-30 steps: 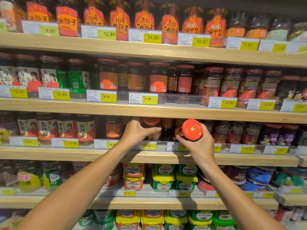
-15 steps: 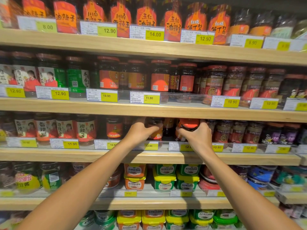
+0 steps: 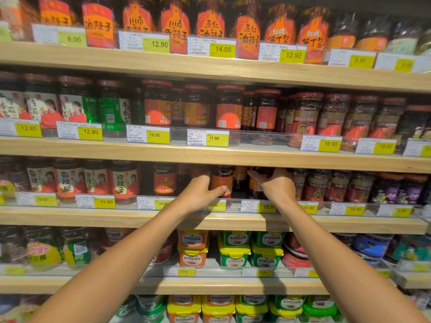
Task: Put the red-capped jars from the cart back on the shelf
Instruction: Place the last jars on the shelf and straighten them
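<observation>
Change: a second ago my right hand point(image 3: 276, 186) held its red-capped jar point(image 3: 256, 183) tipped, cap toward me, in front of the shelf edge; now that jar stands inside the third shelf point(image 3: 233, 220), cap hidden under the board above.
Left side: my left hand point(image 3: 200, 191) has stayed on the other jar point(image 3: 221, 180), which already stands in the row.
Meaning: I judge both jars are set down or nearly so; what is left is letting go and going back to the cart, which is out of view.
Grip, left: fingers and thumb curled round the jar's lower body.
Grip, right: fingers wrapped round the jar's side, thumb reaching across its front.
Axis, right jar: long axis upright now, cap up, label facing out as far as I can tell.
Axis, left jar: upright, label out.
Position: both behind the clear rail with the price tags point(image 3: 267, 207), a darker jar point(image 3: 239, 179) between them.
</observation>
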The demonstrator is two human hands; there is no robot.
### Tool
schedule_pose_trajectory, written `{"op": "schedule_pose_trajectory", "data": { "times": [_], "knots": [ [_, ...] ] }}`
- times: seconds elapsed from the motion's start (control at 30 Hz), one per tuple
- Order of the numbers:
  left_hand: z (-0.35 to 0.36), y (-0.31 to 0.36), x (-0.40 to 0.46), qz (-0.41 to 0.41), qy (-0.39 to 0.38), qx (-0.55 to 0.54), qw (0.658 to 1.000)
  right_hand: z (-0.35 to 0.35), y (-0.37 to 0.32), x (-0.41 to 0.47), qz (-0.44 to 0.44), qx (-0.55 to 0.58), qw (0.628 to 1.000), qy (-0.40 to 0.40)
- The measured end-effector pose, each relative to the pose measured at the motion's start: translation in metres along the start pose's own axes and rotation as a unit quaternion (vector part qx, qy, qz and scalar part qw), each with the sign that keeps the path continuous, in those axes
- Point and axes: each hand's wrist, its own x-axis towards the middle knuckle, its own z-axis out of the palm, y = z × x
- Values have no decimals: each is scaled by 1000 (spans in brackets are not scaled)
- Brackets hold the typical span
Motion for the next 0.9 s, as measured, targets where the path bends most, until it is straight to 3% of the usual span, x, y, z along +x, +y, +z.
{"op": "schedule_pose_trajectory", "data": {
  "times": [0.3, 0.5, 0.67, 0.9],
  "knots": [
    [6, 13, -3, -9, 4, 38, 999, -3, -1, -4, -47, -66, 997, -13],
    [6, 18, -5, -20, -8, 70, 997, -4, -4, -13, -16, -29, 999, -41],
    [-7, 9, -19, 12, -24, 109, 994, -9, 4, -28, -53, -5, 997, -47],
    [-43, -4, -58, 101, 67, 144, 982, -25, 6, -56, -126, -44, 988, -76]
  ]
}}
